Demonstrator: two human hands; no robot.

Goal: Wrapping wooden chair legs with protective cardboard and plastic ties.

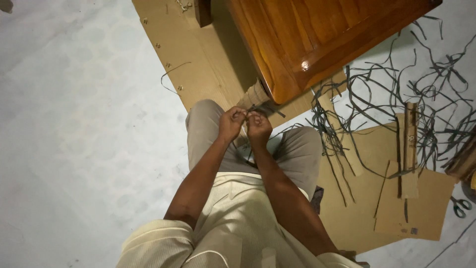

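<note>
thin dark strip [246, 115] is pinched at frame centre between left hand [231, 124] and right hand [258, 128], knuckles touching, cardboard roll [254, 94] just above.

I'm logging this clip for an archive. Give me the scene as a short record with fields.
Setting: pale floor, person seated, seen from above
Left hand: fingers pinched on a thin dark strip, touching the right hand
Right hand: fingers closed on the same strip
Ahead: corner of a glossy wooden table
Underneath: flat cardboard sheets
Right side: tangle of dark strips, cardboard offcuts, scissors
</note>
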